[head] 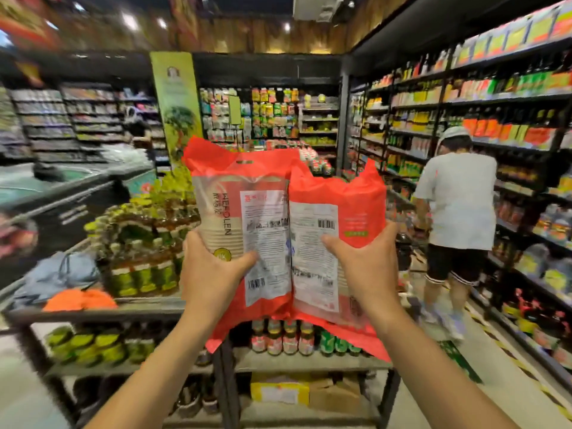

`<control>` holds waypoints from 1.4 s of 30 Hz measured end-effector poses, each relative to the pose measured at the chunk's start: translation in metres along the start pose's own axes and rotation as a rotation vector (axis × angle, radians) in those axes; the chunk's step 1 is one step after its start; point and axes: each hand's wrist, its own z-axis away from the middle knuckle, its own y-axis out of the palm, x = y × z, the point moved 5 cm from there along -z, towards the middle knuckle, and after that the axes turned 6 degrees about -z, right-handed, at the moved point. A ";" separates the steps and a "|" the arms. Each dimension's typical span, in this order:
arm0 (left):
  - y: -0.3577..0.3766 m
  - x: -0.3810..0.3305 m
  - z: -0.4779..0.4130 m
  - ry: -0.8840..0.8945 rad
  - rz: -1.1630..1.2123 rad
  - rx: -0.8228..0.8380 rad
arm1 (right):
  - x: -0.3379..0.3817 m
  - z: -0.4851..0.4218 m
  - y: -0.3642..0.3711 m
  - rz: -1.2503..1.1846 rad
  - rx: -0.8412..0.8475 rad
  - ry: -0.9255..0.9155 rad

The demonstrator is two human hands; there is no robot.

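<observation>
I hold two red and clear plastic packs upright side by side in front of me, their white printed labels facing me. My left hand (213, 270) grips the left pack (244, 218), thumb across its label; stacked paper cups show through its clear part. My right hand (365, 261) grips the right pack (334, 212) from its right side, thumb on the label. The packs touch along their inner edges. Their lower ends hang below my hands.
A metal display rack (148, 308) stands right in front, with green-capped bottles (139, 243) on top and jars (288, 335) below. Stocked shelves (464, 119) line the aisle at right, where a person in a white shirt (458, 199) stands. A freezer chest (62, 187) is at left.
</observation>
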 end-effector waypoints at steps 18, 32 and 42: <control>-0.242 0.133 -0.065 -0.246 -0.265 -0.529 | 0.054 0.071 0.334 -0.246 0.611 -0.004; -0.314 0.197 -0.124 -0.381 -0.442 -0.767 | 0.069 0.087 0.521 -0.449 0.936 0.033; -0.377 0.246 -0.150 -0.429 -0.473 -0.866 | 0.090 0.129 0.628 -0.494 1.058 0.005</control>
